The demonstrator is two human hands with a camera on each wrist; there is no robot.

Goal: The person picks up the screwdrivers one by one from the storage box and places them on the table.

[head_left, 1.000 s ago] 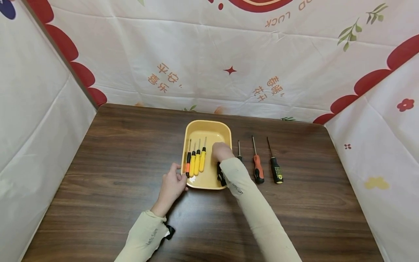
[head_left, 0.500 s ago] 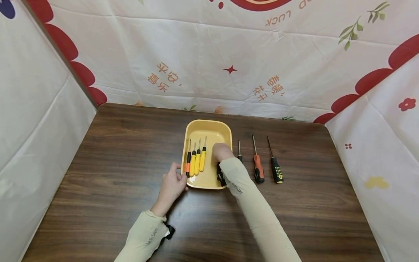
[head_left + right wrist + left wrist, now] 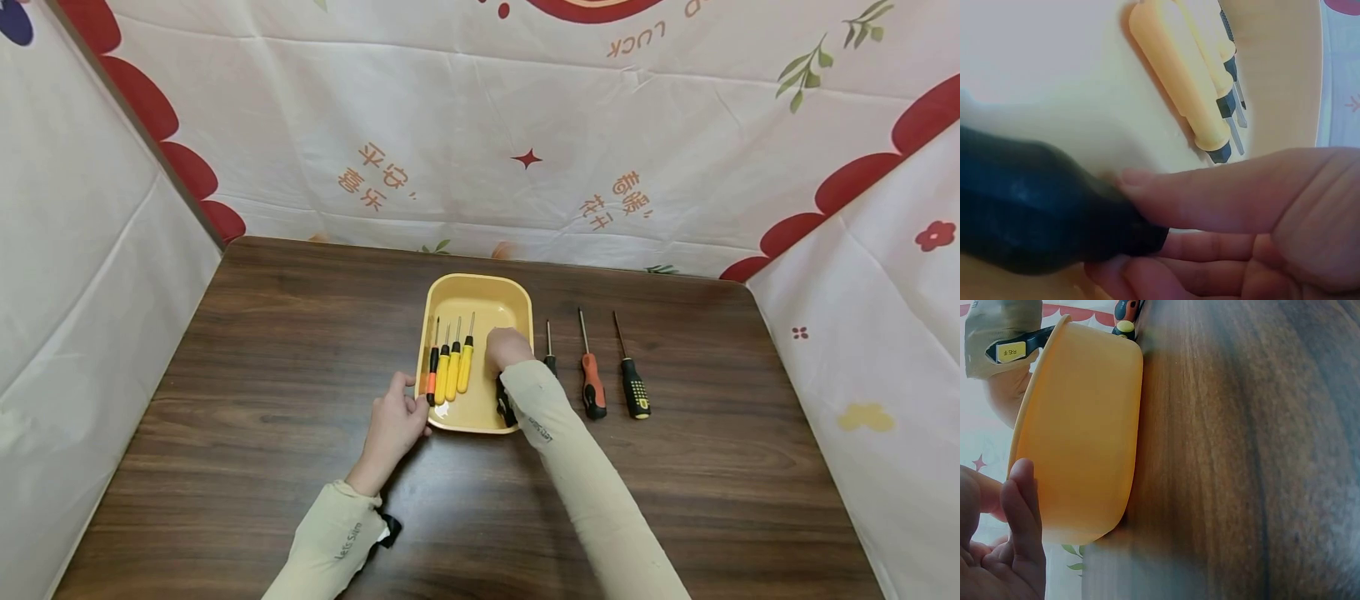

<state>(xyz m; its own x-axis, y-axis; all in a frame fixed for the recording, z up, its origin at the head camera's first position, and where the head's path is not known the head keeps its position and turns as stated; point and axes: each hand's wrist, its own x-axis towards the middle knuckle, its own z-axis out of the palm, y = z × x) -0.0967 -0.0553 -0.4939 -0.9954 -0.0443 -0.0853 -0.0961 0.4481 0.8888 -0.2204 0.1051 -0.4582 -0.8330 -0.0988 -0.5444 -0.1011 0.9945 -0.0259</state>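
My left hand [image 3: 393, 421] holds the near left corner of a yellow plastic tray [image 3: 480, 282] by its rim. Inside the tray, my right hand [image 3: 507, 346] pinches a black-handled screwdriver [image 3: 1029, 200] near the neck, between thumb and fingers. That handle lies along the tray's right side; its shaft is hidden by the hand. Along the tray's left half lie three yellow screwdrivers [image 3: 452, 372] and one slim black-and-orange screwdriver [image 3: 432, 375], side by side, with tips pointing to the far side.
Right of the tray, on the dark wooden table [image 3: 300, 333], lie a partly covered black-handled screwdriver [image 3: 551, 362], a red-and-black screwdriver [image 3: 592, 387] and a black-and-yellow screwdriver [image 3: 636, 392]. A printed white cloth [image 3: 450, 108] hangs behind the table and along both sides.
Almost nothing differs. Both hands keep their places at the tray, and the screwdrivers lie as before; the head view has shifted very slightly.
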